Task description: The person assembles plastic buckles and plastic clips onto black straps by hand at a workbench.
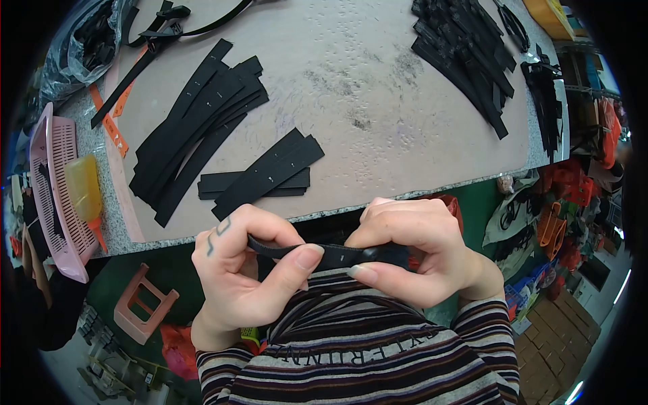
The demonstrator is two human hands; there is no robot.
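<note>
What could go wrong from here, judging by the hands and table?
Dropped part: the left hand and right hand hold the black strip off the table, so a slip would probably send it into the lap or onto the floor.
Bad shape: the strip is bent between the fingers and might crease.
Knocked stack: the small stack sits near the front edge, close to the left hand.

Bright centre; warped, perhaps soft edges

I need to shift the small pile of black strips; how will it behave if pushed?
The small pile may fan apart, since its strips look loosely crossed. Each is probably floppy: the similar held strip curves between the left hand and right hand.
</note>
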